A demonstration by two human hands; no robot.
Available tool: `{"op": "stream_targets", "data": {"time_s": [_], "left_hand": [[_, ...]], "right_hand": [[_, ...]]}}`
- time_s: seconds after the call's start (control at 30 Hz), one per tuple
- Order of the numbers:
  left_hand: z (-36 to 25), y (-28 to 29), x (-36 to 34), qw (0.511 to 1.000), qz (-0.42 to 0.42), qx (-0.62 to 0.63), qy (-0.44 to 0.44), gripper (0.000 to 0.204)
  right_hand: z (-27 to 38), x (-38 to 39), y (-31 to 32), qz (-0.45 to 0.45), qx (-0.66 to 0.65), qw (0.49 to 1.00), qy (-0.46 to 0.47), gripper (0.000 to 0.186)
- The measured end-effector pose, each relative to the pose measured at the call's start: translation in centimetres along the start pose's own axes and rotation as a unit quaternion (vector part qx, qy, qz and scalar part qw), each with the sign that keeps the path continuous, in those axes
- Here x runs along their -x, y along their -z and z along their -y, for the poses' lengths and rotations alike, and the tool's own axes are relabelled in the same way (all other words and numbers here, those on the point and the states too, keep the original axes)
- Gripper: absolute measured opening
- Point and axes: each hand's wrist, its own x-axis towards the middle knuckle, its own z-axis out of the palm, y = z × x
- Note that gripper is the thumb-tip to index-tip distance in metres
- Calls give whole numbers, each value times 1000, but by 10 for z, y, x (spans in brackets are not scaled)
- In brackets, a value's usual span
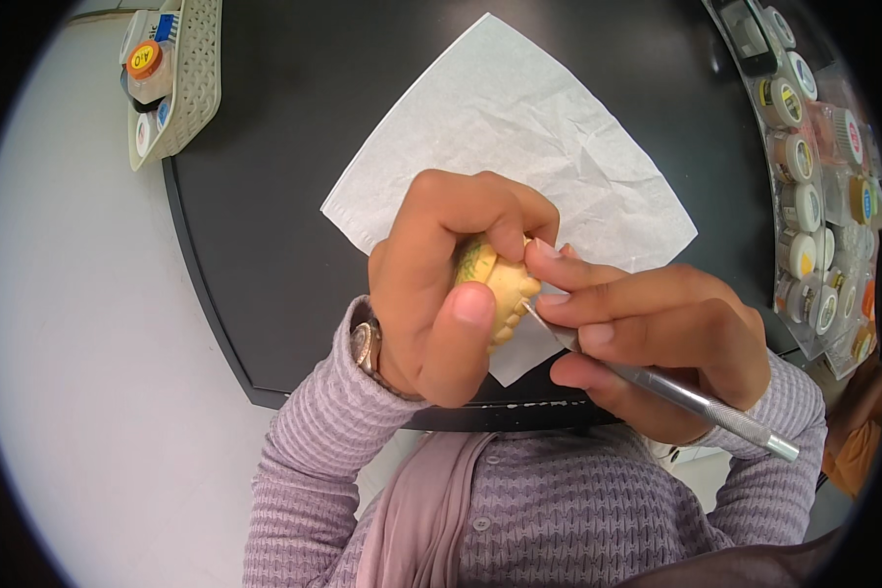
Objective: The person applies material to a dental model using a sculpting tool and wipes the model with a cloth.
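Note:
My left hand (441, 265) is closed round a yellow dental cast (503, 292) with a row of moulded teeth and green marks on its side. The teeth face my right hand (666, 338). In that hand's fingers is a slim metal carving knife (696, 397) with a knurled handle, held like a pen. Its tip reaches the teeth near the cast's edge; whether it touches cannot be made out. Some fingertips of my right hand rest by the cast. Both hands are over a white paper sheet (500, 118) near the table's front edge.
The paper lies creased on a black table (265, 284). At the far left a cream woven basket (201, 88) holds small containers, one with an orange lid (144, 60). Clear racks of small round jars (799, 157) line the right edge, with a dark phone-like device (748, 37) at their far end.

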Motion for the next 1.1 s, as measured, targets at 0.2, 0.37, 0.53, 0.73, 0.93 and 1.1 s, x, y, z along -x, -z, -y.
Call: {"op": "stream_targets", "data": {"time_s": [0.2, 0.37, 0.53, 0.73, 0.93, 1.1], "left_hand": [[1, -1, 0, 1000, -9, 2, 11, 29], [2, -2, 0, 1000, -18, -10, 16, 29], [2, 0, -1, 999, -22, -25, 29, 29], [2, -1, -1, 998, -35, -32, 35, 28], [1, -2, -1, 998, -37, -32, 39, 26], [2, -1, -1, 998, -34, -37, 30, 25]], "right_hand": [[-2, -1, -3, -9, -15, 1000, -3, 34], [-2, -2, -3, -2, 4, 1000, 18, 35], [-8, -1, -2, 18, 46, 997, 61, 34], [-6, 0, 1, 44, 80, 993, 73, 33], [-8, 1, -2, 34, 75, 993, 81, 31], [-9, -1, 1, 51, 81, 991, 91, 31]]}}
